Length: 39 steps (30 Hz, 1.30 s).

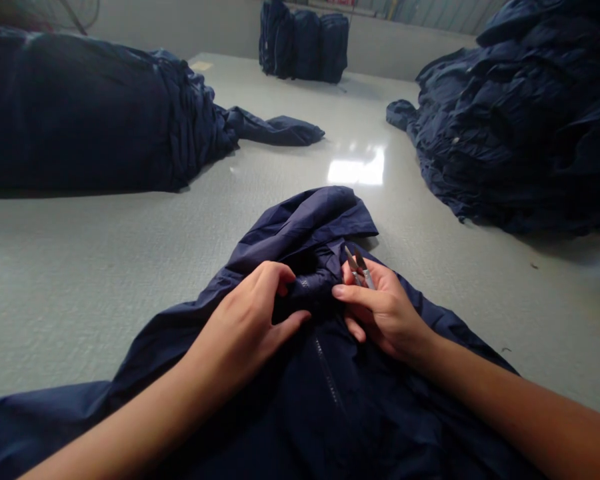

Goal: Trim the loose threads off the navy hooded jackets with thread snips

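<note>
Pinching navy jacket (300,227) | left hand (247,320) fingers clamped | right hand (383,310) grips snips (360,267)

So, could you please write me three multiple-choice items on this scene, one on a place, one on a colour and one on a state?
1. Where does the tied bundle of folded garments stand?
A. at the table's far edge
B. beside the right hand
C. under the jacket

2. What colour is the jacket under the hands?
A. red
B. navy blue
C. white

3. What does the right hand hold?
A. nothing
B. a pen
C. small thread snips

Answers: 1 A, it stands far back on the grey table, against the wall. 2 B, the fabric is dark blue like the heaps on either side. 3 C, two metal blades stick up from its fingers, while the left hand pinches the fabric.
</note>
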Each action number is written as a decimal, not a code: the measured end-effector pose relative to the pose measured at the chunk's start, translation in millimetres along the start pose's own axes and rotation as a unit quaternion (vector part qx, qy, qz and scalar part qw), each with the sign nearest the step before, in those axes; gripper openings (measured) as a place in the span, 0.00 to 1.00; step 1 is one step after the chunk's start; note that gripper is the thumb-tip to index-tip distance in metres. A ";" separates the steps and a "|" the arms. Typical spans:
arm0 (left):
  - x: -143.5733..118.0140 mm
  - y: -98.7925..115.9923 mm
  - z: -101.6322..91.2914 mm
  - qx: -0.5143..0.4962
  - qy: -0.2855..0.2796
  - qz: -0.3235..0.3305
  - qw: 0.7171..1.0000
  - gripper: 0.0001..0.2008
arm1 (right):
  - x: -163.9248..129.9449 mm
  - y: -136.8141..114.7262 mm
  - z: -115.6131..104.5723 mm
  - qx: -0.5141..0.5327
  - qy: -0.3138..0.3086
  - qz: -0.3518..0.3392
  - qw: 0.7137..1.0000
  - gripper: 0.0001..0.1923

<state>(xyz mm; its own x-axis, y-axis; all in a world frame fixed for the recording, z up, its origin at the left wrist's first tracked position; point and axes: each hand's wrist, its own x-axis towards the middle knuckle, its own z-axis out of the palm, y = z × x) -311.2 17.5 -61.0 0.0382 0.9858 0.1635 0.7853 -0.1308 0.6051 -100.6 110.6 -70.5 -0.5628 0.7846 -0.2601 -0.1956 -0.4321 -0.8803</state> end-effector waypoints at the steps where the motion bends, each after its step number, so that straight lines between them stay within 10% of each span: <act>1: -0.1 0.4 -0.4 0.007 0.001 -0.005 1.000 0.17 | 0.1 -0.2 0.0 0.008 -0.001 0.001 1.000 0.18; 11: 14.8 -21.4 -32.0 0.027 -0.076 0.008 0.997 0.12 | 1.9 -6.3 -14.3 -0.125 0.005 -0.119 0.985 0.11; 17: 18.7 -4.4 -81.6 0.056 0.216 -0.063 0.973 0.15 | 35.6 -48.4 -47.2 -0.269 0.091 -0.157 0.946 0.07; 21: -25.2 33.0 -29.0 0.149 0.034 0.122 0.981 0.19 | 6.5 -78.2 -71.3 -0.306 0.070 -0.238 0.919 0.06; 24: -55.9 28.6 17.3 0.255 -0.011 0.177 0.951 0.31 | -25.0 -84.7 -105.4 -0.526 -0.063 -0.259 0.808 0.10; 27: -70.3 3.3 25.5 0.299 -0.030 0.220 0.928 0.36 | -44.3 -93.8 -149.0 -0.639 -0.047 -0.277 0.716 0.09; 32: -56.6 2.0 -1.0 0.292 -0.040 0.266 0.918 0.31 | -108.5 -99.2 -161.9 -0.599 0.146 -0.351 0.705 0.11; 36: -34.1 62.5 28.0 0.282 -0.023 0.231 0.931 0.19 | -163.1 -63.8 -128.9 -0.594 -0.065 -0.340 0.726 0.10; 39: -27.7 91.0 68.2 0.278 -0.029 0.249 0.927 0.26 | -160.2 -51.2 -151.7 -0.632 0.015 -0.277 0.724 0.10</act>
<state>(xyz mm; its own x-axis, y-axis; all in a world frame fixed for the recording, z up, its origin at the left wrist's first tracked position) -198.5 -14.5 -63.6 0.5024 0.8235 0.2634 0.8578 -0.5129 -0.0325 121.5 74.4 -43.9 -0.6580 0.6990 0.2799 0.5168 0.6896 -0.5073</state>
